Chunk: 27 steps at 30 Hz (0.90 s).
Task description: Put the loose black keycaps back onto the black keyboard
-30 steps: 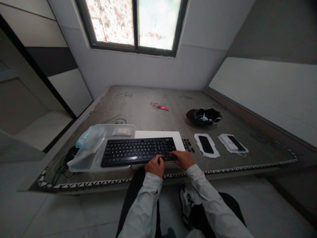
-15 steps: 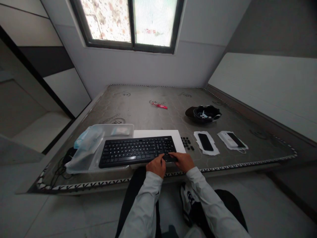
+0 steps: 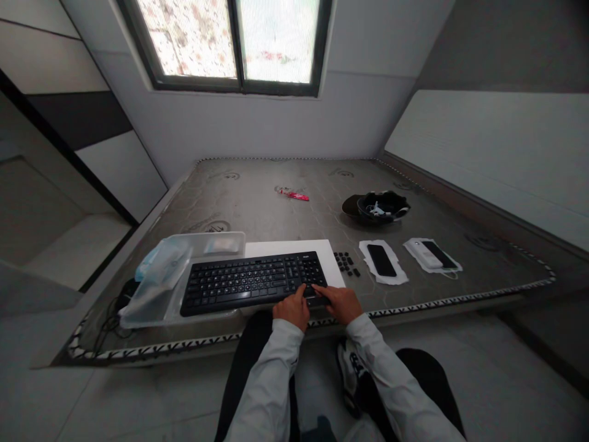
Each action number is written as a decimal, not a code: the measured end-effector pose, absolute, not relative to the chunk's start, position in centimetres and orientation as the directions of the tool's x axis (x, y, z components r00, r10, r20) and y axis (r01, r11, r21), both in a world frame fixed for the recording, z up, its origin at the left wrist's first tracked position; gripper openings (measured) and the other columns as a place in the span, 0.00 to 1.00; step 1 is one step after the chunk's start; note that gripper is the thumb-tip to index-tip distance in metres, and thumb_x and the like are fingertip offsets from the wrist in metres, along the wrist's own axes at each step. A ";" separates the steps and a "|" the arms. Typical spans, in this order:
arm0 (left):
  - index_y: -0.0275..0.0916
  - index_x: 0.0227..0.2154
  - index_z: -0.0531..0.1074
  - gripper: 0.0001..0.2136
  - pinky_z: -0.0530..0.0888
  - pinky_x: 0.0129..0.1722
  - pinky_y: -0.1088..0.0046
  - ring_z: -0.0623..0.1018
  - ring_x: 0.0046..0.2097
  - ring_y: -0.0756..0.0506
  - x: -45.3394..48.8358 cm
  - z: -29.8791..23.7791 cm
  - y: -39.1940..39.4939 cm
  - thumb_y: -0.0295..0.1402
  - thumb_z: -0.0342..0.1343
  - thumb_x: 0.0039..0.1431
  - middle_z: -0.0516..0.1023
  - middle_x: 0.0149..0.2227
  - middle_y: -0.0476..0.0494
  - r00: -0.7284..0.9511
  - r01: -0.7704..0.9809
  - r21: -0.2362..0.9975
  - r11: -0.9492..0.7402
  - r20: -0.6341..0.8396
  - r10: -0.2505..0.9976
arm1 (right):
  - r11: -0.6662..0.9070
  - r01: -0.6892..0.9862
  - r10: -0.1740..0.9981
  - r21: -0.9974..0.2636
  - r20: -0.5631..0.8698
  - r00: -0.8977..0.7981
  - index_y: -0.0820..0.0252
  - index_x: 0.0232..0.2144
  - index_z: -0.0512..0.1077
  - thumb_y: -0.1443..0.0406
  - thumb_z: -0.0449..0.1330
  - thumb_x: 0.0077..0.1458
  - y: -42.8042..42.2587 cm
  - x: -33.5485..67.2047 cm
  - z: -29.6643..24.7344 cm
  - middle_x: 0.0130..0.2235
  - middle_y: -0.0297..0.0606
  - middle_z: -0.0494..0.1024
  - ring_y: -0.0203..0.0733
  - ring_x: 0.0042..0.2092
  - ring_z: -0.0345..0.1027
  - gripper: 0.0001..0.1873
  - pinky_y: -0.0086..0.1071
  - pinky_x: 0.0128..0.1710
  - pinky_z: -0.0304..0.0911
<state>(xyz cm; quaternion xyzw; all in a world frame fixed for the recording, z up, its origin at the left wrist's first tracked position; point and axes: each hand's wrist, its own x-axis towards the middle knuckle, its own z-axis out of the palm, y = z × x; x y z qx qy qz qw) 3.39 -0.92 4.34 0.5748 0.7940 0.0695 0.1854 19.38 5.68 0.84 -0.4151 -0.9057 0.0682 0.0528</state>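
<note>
A black keyboard (image 3: 251, 282) lies on a white sheet (image 3: 294, 248) near the front edge of a grey mattress (image 3: 276, 209). My left hand (image 3: 291, 309) rests at the keyboard's near right edge, fingers curled, one finger stretched onto the keys. My right hand (image 3: 339, 301) is beside it on the keyboard's right corner, fingers curled and pinched over the keys there. What they pinch is too small to make out. Several loose black keycaps (image 3: 346, 262) lie just right of the white sheet.
A clear plastic cover (image 3: 161, 279) lies left of the keyboard, with black cables (image 3: 115, 304) beyond it. Two phones on white cloths (image 3: 383, 261) (image 3: 432, 255) lie to the right. A black helmet (image 3: 378, 207) and a red wrapper (image 3: 294, 195) sit farther back.
Both hands stay at the keyboard's right end, shifting slightly. My left finger now reaches onto the keys. The view has tilted a little upward.
</note>
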 end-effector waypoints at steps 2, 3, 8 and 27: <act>0.57 0.56 0.62 0.21 0.73 0.39 0.65 0.79 0.39 0.42 3.6 4.3 -0.9 0.33 0.49 0.60 0.80 0.40 0.45 -0.278 0.885 0.323 0.336 -0.214 0.936 | 0.640 0.755 0.765 -0.144 0.018 -0.644 0.48 0.57 0.63 0.69 0.55 0.52 5.6 19.3 1.2 0.43 0.37 0.78 0.42 0.40 0.73 0.30 0.31 0.38 0.63; 0.56 0.56 0.62 0.21 0.73 0.39 0.65 0.79 0.39 0.42 3.6 4.2 -0.9 0.33 0.49 0.60 0.80 0.40 0.44 -0.276 0.884 0.326 0.336 -0.216 0.936 | 0.637 0.759 0.766 -0.136 0.007 -0.642 0.48 0.58 0.62 0.69 0.55 0.52 5.6 19.2 1.3 0.43 0.37 0.78 0.42 0.40 0.73 0.30 0.31 0.38 0.63; 0.57 0.56 0.62 0.21 0.74 0.39 0.63 0.79 0.38 0.41 3.6 3.9 -0.8 0.32 0.47 0.60 0.80 0.40 0.44 -0.261 0.893 0.318 0.319 -0.211 0.942 | 0.633 0.767 0.769 -0.107 -0.028 -0.639 0.48 0.59 0.61 0.69 0.56 0.51 5.4 18.9 1.3 0.42 0.38 0.78 0.42 0.39 0.73 0.32 0.31 0.37 0.62; 0.58 0.57 0.60 0.24 0.74 0.40 0.64 0.78 0.42 0.42 3.8 3.8 -0.8 0.32 0.50 0.58 0.78 0.44 0.48 -0.266 0.879 0.342 0.332 -0.226 0.937 | 0.612 0.783 0.780 -0.114 -0.077 -0.621 0.48 0.57 0.63 0.67 0.56 0.51 5.5 18.4 2.6 0.43 0.39 0.78 0.42 0.40 0.72 0.30 0.31 0.39 0.61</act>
